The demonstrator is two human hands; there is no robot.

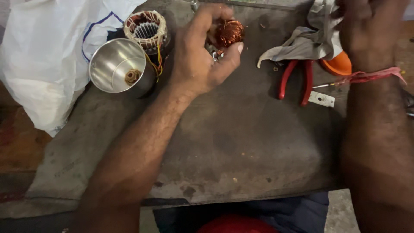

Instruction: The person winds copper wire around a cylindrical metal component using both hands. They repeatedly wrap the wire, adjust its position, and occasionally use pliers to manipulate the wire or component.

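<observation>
My left hand (202, 51) curls around a small coil of copper wire (229, 32) at the far middle of the dark worktop (241, 142); a small metal piece sits under the fingers. My right hand (371, 30) is raised at the upper right, fingers closed against a grey cloth (308, 41); a red thread is tied round its wrist. A wound motor stator (146, 28) with coloured leads stands just left of my left hand, beside a shiny metal housing cup (116, 64).
Red-handled pliers (297, 77) lie right of centre, next to a small white plate (321, 99) and an orange object (338, 64). A white plastic bag (43, 51) fills the left side. The worktop's near edge runs along the bottom.
</observation>
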